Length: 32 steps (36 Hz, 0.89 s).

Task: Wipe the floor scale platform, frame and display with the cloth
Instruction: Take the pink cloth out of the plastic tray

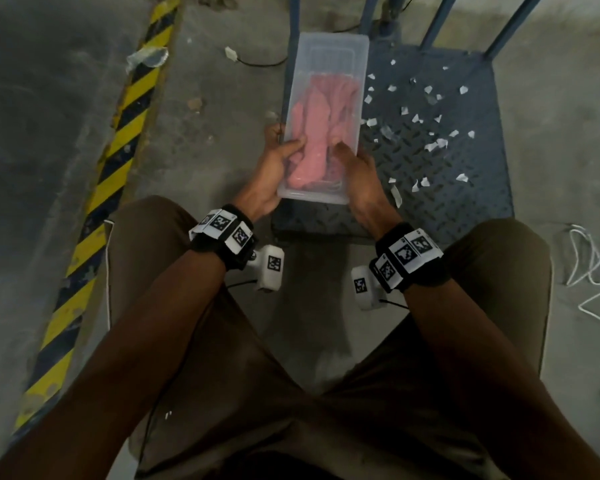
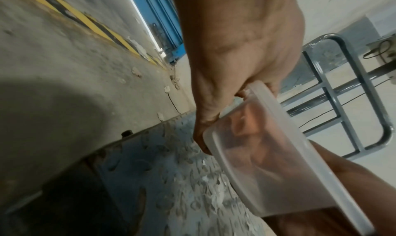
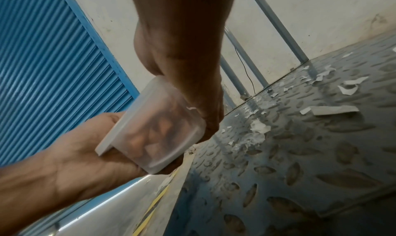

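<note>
A clear plastic box (image 1: pixel 326 98) with a crumpled pink cloth (image 1: pixel 319 140) inside hangs just above the left edge of the blue-grey checker-plate scale platform (image 1: pixel 447 161). My left hand (image 1: pixel 281 147) grips the box's near left side, thumb on top. My right hand (image 1: pixel 352 162) grips the near right side the same way. The wrist views show the box (image 2: pixel 268 146) (image 3: pixel 158 129) held off the platform (image 3: pixel 300 138), fingers curled under it. Several white paper scraps (image 1: pixel 426 116) litter the plate. Blue frame rails (image 1: pixel 437 22) rise at the back. I cannot make out the display.
A yellow-and-black hazard stripe (image 1: pixel 118 150) runs along the concrete floor on the left. A black cable with a white plug (image 1: pixel 243 58) lies behind the box. Loose white cord (image 1: pixel 593 265) lies at the right. A blue roller shutter (image 3: pixel 42 70) stands beyond.
</note>
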Motion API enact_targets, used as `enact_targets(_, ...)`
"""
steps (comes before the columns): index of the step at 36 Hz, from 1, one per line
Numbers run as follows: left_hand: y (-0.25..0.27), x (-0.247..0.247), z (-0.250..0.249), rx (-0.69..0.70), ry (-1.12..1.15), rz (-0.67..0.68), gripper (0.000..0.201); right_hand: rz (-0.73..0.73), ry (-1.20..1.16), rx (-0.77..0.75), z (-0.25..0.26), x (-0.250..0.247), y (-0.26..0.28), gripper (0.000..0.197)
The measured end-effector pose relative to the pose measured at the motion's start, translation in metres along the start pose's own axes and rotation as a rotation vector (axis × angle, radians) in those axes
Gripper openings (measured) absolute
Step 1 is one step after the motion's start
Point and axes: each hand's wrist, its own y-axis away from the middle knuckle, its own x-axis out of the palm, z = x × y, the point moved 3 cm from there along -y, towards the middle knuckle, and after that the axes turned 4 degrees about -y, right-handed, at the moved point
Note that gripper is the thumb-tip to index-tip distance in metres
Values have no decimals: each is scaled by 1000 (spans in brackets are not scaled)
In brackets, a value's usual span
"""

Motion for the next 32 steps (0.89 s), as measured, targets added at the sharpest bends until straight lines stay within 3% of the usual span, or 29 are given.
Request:
enact_targets(6, 1, 6, -1, 7, 155, 62, 44, -58, 60, -215, 10, 0, -2, 40)
enact_targets(9, 2, 7, -8, 2, 168, 80, 65, -45, 88, -289, 16, -1, 1, 45)
enact_targets(12, 0, 6, -13, -30, 228, 88, 63, -22, 109, -335, 22, 0, 3, 50)
enact_targets(16, -1, 12, -12, -72, 201, 122, 59, -16, 143, -360, 25, -3, 4, 48)
enact_targets(21, 13, 27, -14, -108, 202, 228, 74, -3, 222, -384, 24, -11, -1, 43)
enact_targets(25, 13, 30, 1, -137, 247, 286, 61, -121, 449, -389, 13, -17, -12, 63)
enact_targets(28, 9, 27, 13, -133, 270, 262, 62, -153, 585, -371, 4, -18, -12, 67)
enact_targets(32, 4, 27, 18, -88, 256, 200, 62, -29, 663, -354, 0, -8, -11, 70)
